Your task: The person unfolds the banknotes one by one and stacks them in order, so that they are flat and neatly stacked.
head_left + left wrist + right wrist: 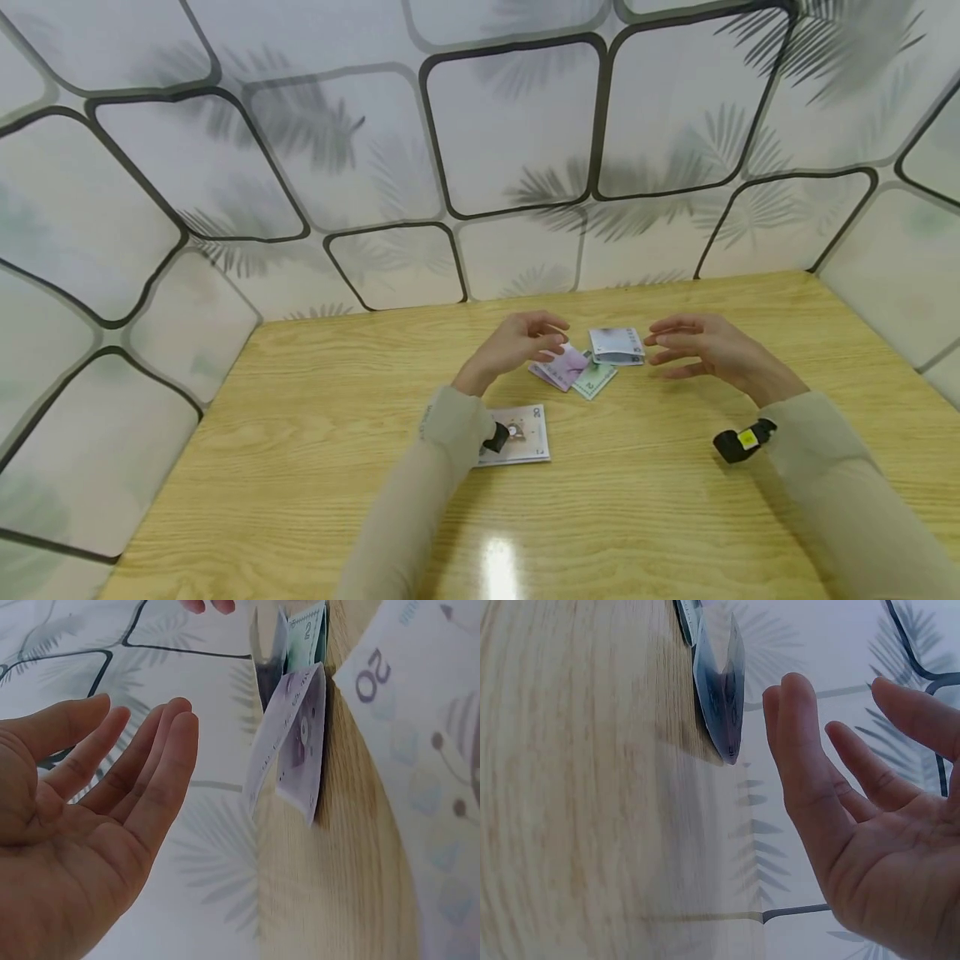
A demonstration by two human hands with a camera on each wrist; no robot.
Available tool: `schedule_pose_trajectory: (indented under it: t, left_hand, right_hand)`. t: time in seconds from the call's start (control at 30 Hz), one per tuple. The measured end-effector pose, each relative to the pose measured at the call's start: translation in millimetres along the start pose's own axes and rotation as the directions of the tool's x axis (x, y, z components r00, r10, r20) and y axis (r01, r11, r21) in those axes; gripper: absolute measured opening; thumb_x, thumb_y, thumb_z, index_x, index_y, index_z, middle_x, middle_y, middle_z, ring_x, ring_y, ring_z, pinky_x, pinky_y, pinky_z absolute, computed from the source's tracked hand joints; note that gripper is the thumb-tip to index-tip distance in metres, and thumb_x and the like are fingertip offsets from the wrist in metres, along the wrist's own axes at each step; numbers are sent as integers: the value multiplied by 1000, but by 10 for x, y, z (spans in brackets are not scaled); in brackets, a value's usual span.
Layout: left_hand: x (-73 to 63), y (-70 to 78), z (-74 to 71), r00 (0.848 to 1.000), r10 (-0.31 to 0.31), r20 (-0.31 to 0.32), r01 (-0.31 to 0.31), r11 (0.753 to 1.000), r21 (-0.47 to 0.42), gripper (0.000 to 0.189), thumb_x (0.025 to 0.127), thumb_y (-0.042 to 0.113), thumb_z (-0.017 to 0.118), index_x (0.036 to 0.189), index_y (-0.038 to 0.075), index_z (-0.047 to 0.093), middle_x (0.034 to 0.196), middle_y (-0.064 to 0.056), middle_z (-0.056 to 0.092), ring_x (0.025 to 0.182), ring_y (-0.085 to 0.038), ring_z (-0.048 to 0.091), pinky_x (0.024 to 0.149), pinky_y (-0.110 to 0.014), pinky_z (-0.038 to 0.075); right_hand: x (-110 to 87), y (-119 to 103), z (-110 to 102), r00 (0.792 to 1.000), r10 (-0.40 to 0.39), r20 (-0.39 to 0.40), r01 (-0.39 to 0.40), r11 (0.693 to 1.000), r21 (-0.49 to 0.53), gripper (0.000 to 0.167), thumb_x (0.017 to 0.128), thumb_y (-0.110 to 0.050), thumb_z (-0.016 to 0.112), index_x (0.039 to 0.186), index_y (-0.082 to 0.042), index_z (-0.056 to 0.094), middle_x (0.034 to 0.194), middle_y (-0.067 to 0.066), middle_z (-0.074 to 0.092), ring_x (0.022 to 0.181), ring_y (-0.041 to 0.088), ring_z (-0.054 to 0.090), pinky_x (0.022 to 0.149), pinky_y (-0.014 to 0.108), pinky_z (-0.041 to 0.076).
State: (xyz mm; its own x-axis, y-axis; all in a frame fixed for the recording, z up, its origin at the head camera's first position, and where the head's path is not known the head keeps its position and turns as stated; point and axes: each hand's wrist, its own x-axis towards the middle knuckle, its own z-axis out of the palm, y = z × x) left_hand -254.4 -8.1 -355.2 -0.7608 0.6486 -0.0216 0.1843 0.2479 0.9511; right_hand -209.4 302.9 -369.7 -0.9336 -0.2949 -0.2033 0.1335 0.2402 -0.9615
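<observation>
Neither hand grasps anything: in the head view the left hand point(513, 343) and the right hand point(716, 352) hover released, with relaxed, slightly bent fingers. Between them lies a loose group of folded notes on the wooden table point(300, 467). Purple paper point(564, 367) is nearest the left fingertips, the pale folded note point(617, 343) is just beside the right ones, and the green note point(595, 381) lies between, its edges tucked against both neighbours. A flat stack of notes point(528, 446) rests under the left wrist, partly hidden by it, probably kept flat by lacking a crease.

From the left wrist, the palm shows bare and apart from the paper. Beyond the fingertips, the purple paper props itself up, seemingly because its fold springs apart; the green note, marked 2, leans behind it. The stack, showing a 20, is on the far side of the purple paper from the palm.

From the right wrist, that palm is also bare. The pale folded note stands ahead of the fingertips without contact, its layers parted like a beak, which suggests a stiff crease keeps it from lying flat.
</observation>
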Motion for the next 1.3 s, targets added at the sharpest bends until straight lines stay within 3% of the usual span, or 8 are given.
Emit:
schedule_pose_trajectory:
  t: [0.23, 0.37, 0.8, 0.97, 1.2, 1.3]
  left_hand:
    - [88, 13, 67, 1000, 1, -8, -1, 1000, 18, 32, 103, 2, 54, 134, -9, 57, 130, -29, 61, 111, -36, 64, 92, -35, 57]
    - [144, 2, 94, 1000, 9, -8, -8, 1000, 29, 34, 103, 2, 57, 134, -10, 57, 132, -26, 60, 112, -32, 64, 90, -31, 57]
    - [293, 24, 181, 1000, 5, -3, -5, 997, 77, 34, 102, 2, 57, 134, -10, 57, 133, -26, 60, 115, -39, 61, 92, -36, 57]
    - [366, 20, 244, 1000, -3, -17, 5, 989, 145, 32, 102, 2, 58, 132, -9, 58, 130, -25, 62, 114, -38, 62, 92, -37, 56]
    - [521, 19, 352, 1000, -7, -27, 14, 961, 277, 31, 99, 4, 64, 129, -3, 64, 128, -17, 66, 116, -24, 62, 93, -24, 52]
    - [567, 36, 399, 999, -29, -32, 37, 947, 319, 32, 98, 5, 66, 129, -1, 64, 129, -15, 65, 119, -23, 61, 97, -25, 50]
  right_hand:
    - [3, 16, -19, 1000, 23, -10, -23, 999, 35, 57, 107, -17, 53, 147, 16, 28, 121, 5, 65, 97, 13, 70, 83, 38, 61]
    - [5, 25, -25, 999, 32, -12, -32, 999, 38, 59, 107, -17, 53, 148, 16, 26, 121, 5, 64, 97, 12, 70, 83, 38, 61]
    - [56, 64, -26, 996, 85, -32, -83, 995, 61, 61, 107, -20, 55, 149, 14, 27, 127, 12, 62, 97, 14, 71, 84, 40, 60]
    - [75, 86, -29, 995, 98, -31, -95, 992, 78, 61, 106, -19, 55, 148, 16, 27, 120, 7, 65, 95, 15, 71, 84, 41, 61]
    - [93, 82, -55, 992, 124, -37, -120, 988, 95, 61, 106, -19, 55, 149, 14, 26, 116, 3, 67, 95, 15, 71, 84, 40, 61]
    - [100, 81, -44, 989, 141, -32, -136, 983, 121, 61, 106, -18, 55, 149, 14, 26, 113, 2, 69, 95, 16, 71, 84, 40, 61]
